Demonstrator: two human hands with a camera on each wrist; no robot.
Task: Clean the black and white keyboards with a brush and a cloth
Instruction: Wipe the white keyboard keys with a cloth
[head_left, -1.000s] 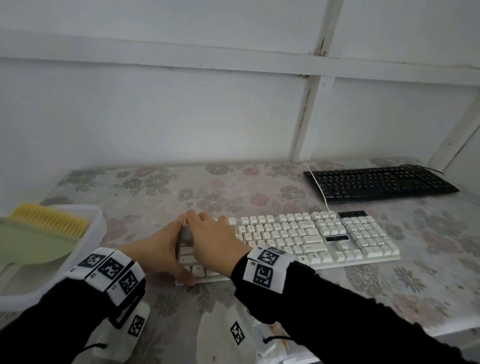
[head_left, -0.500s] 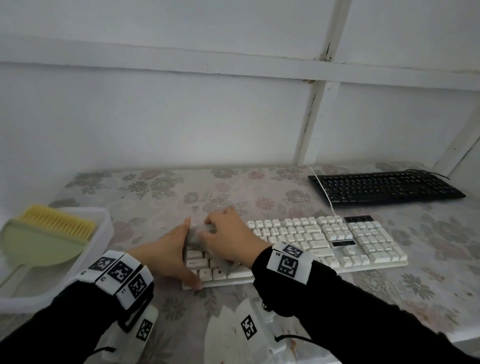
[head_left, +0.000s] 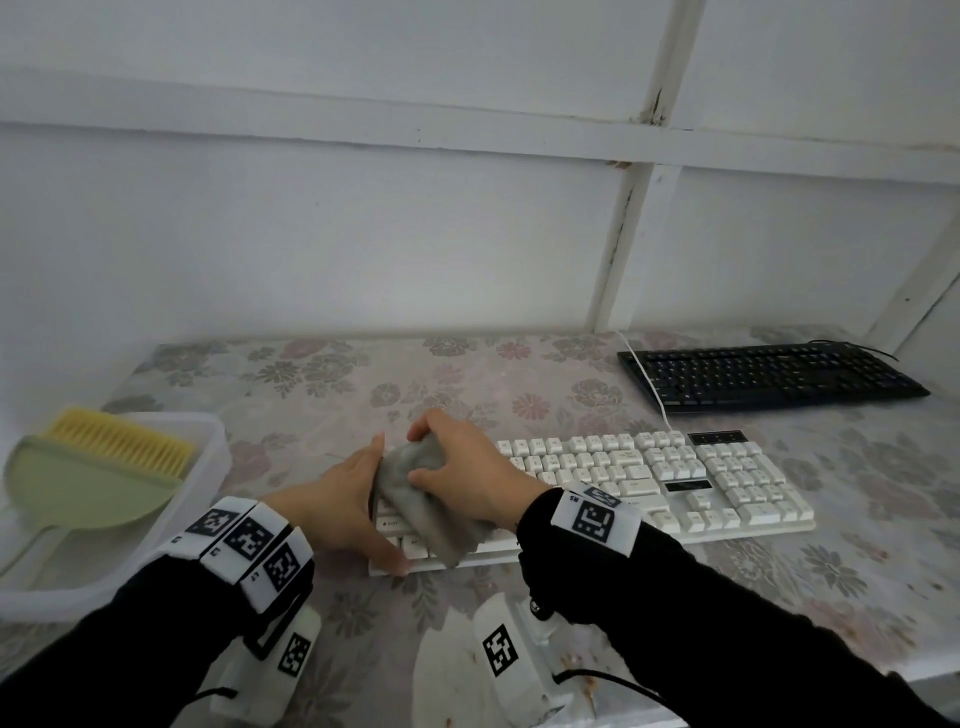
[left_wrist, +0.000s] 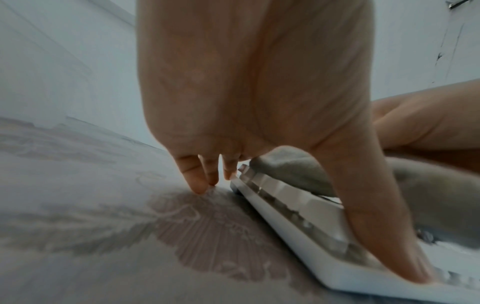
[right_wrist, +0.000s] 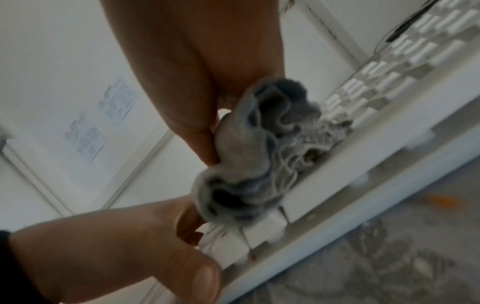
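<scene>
The white keyboard (head_left: 675, 483) lies across the middle of the flowered table. My left hand (head_left: 337, 504) braces its left end, fingers straight down at the far corner (left_wrist: 197, 181) and thumb stretched along the front corner. My right hand (head_left: 467, 467) grips a bunched grey cloth (head_left: 415, 493) over the leftmost keys; the cloth (right_wrist: 254, 154) hangs down onto the key rows (right_wrist: 363, 92). The black keyboard (head_left: 769, 376) sits at the back right, away from both hands. A brush (head_left: 104, 462) with yellow bristles and a pale green body lies at the far left.
The brush rests in a white plastic tray (head_left: 215, 431) at the table's left edge. A white cable (head_left: 644, 379) runs from the white keyboard past the black one to the wall. The white wall stands close behind the table.
My right hand has shifted a little right and raised the cloth, which now shows bunched and hanging over the left keys. My left hand stays on the keyboard's left end.
</scene>
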